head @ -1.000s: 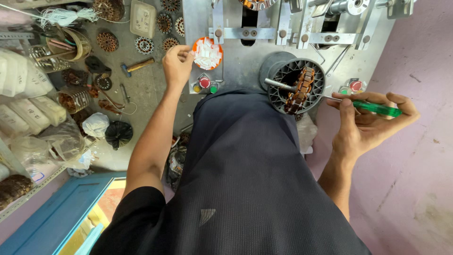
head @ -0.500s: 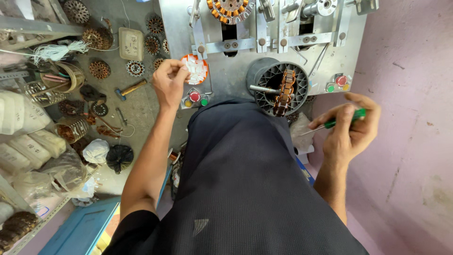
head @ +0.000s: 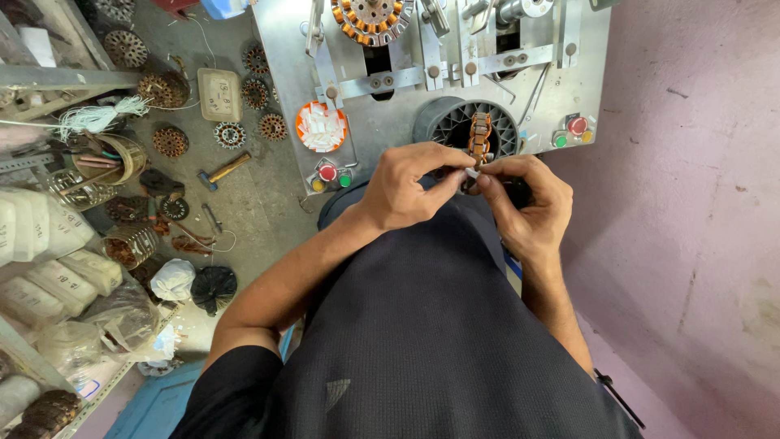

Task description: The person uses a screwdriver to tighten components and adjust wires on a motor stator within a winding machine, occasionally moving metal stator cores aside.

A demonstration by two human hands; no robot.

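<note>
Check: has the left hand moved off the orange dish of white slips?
Yes. The left hand went right from the orange dish, meeting the right hand below the black round holder.

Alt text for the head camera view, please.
Both hands, left hand and right hand, meet over a small white piece in front of a copper-wound part set in a black round holder on a grey metal machine panel. Wound coils and a hammer lie on the floor at left.

I see a hammer on the grey floor, with copper-wound stators scattered around it. Left of them stand white sacks. On the metal machine panel sits an orange dish of white slips, above red and green buttons.
</note>
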